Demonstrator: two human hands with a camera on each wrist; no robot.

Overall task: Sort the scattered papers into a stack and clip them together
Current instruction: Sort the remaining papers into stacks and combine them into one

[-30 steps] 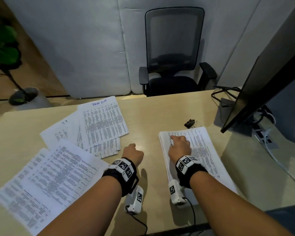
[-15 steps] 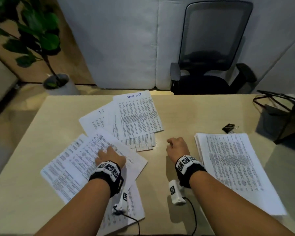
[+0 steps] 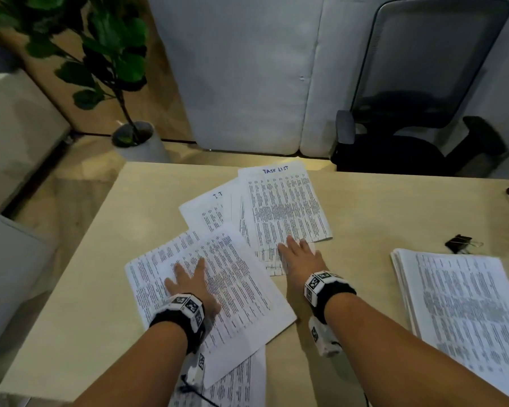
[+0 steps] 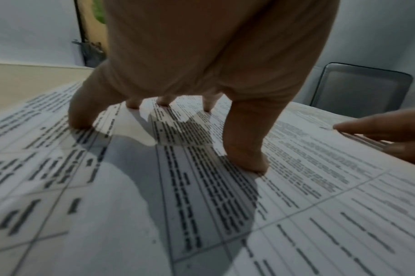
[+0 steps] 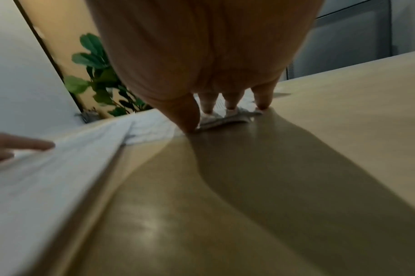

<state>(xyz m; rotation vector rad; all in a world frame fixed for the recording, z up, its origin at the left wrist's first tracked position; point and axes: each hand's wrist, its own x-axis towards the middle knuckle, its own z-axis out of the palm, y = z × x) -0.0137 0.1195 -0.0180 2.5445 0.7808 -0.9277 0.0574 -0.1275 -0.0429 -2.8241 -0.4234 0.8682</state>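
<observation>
The pale wooden worktop carries loose sheets nearest, under the left hand, whose fingers lie spread flat on them. The right hand, fingers straight, presses more sheets, seemingly at their near edge. A neat stack lies right, a clip just beyond. Past the worktop: a chair, a plant, padded panels.

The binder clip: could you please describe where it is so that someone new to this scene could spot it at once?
Start at the neat paper stack on the right side of the wooden desk. Just beyond its far edge, apart from it, lies the binder clip. It is the only small black object on the desk, with thin wire handles, whereas everything nearby is white printed paper.
</observation>
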